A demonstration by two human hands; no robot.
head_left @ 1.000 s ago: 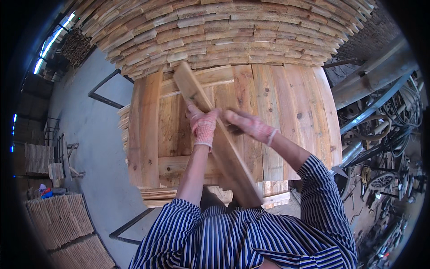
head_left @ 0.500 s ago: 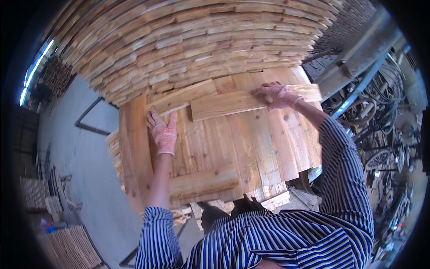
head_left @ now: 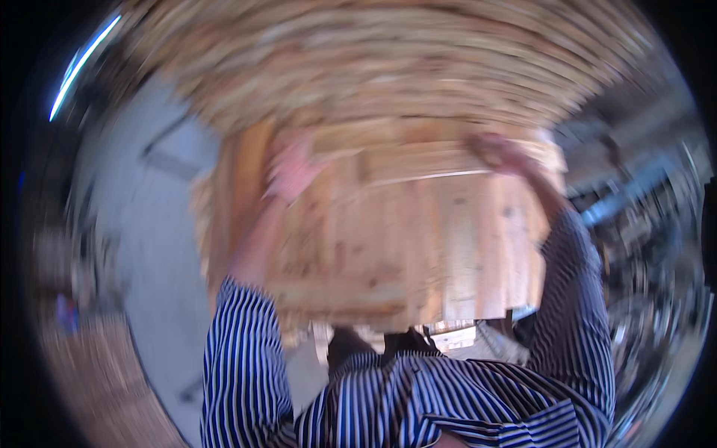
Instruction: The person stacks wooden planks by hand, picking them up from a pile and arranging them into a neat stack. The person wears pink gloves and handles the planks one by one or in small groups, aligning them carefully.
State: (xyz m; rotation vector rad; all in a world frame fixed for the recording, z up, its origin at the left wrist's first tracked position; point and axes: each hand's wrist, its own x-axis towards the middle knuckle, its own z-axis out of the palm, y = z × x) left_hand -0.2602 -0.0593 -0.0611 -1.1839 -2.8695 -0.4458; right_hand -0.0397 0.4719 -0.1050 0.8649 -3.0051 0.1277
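Note:
Motion blur softens the whole view. Side-by-side wooden planks [head_left: 388,254] form a wide surface in front of me. Along its far edge is a short flat wooden board [head_left: 426,160], running left to right. My right hand [head_left: 504,154], in a pinkish work glove, is closed over the right part of this board. My left hand [head_left: 293,169], gloved alike, lies open near the far left corner, thumb apart from the fingers. It is by the board along the left side [head_left: 252,168], to the left of the short board's end. Another crosswise board [head_left: 336,297] lies near the front edge.
Behind the planks rises a large stack of wooden boards [head_left: 388,75]. Grey floor [head_left: 153,246] lies to the left, with a wood stack [head_left: 104,381] at the lower left. Blurred metal parts and clutter [head_left: 642,261] crowd the right side.
The short board has moved away from me toward the far edge, with my right hand on it. My left hand has moved farther forward, near the far left corner. The whole view has shifted and blurred.

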